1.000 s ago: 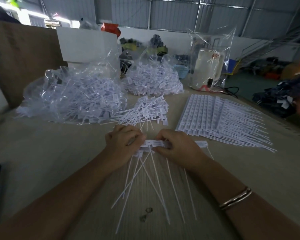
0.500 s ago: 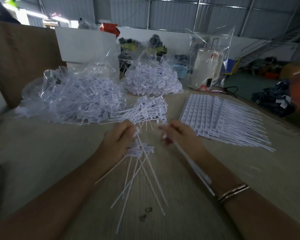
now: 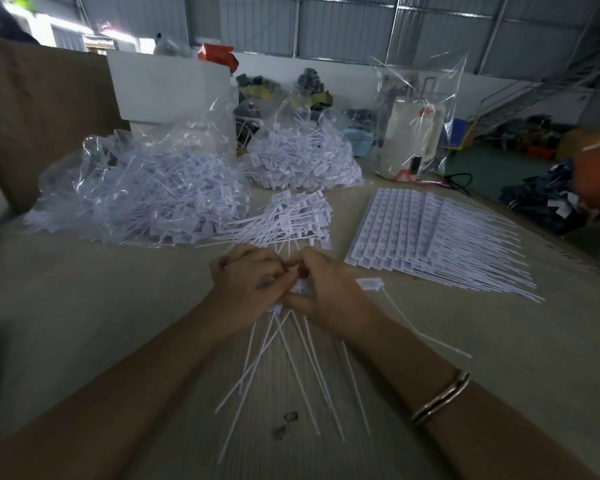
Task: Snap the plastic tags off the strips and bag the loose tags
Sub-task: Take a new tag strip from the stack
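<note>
Clearly I'm mid-batch: my left hand point(image 3: 248, 284) and right hand point(image 3: 326, 289) both pinch a small bunch of white plastic tags point(image 3: 300, 289) over the pale desk point(image 3: 84, 306). Two clear bags of loose tags point(image 3: 136, 199) sit full; a stack of unsnapped white strips point(image 3: 413, 233) remains. My fingers hide the break.

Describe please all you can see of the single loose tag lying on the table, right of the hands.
The single loose tag is thin white plastic, as it looks: a small flat rectangular head with one long thin tail running toward the camera and to the right. It lies flat on the wooden table, just beside the right hand, apart from the stacked strips. Whether the hand touches it is unclear.
</note>
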Action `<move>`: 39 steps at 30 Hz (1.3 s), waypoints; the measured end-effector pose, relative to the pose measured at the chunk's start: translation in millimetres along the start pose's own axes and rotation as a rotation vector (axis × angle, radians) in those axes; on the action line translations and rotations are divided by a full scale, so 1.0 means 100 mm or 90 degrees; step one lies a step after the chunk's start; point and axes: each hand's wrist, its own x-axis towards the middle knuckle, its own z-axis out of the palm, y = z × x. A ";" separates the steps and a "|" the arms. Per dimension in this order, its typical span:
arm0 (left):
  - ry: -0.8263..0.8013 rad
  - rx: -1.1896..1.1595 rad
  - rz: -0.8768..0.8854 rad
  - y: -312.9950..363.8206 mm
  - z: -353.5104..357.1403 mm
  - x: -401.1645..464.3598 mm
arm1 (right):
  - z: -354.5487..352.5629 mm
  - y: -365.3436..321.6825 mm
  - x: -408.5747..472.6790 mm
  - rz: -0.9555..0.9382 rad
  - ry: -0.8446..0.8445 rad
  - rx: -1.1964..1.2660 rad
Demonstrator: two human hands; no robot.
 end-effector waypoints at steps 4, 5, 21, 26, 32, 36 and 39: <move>0.035 0.020 0.000 -0.04 0.01 -0.04 | -0.16 0.03 -0.08 0.025 0.006 0.025; 0.045 0.015 -0.007 -0.05 0.01 -0.04 | -0.19 0.06 -0.09 0.006 0.002 -0.050; 0.113 0.066 -0.008 -0.15 -0.08 -0.04 | -0.33 0.31 -0.13 0.098 0.032 -0.008; 0.103 0.062 0.044 -0.06 -0.01 -0.03 | -0.12 0.14 -0.01 0.011 0.005 -0.015; 0.066 -0.041 -0.002 -0.06 0.02 -0.03 | -0.20 0.22 -0.05 -0.013 -0.038 0.023; 0.063 -0.037 0.051 -0.11 0.02 -0.04 | -0.24 0.33 -0.07 0.014 -0.054 -0.100; 0.080 -0.021 0.109 -0.11 -0.03 -0.04 | -0.25 0.35 -0.06 0.036 -0.055 -0.052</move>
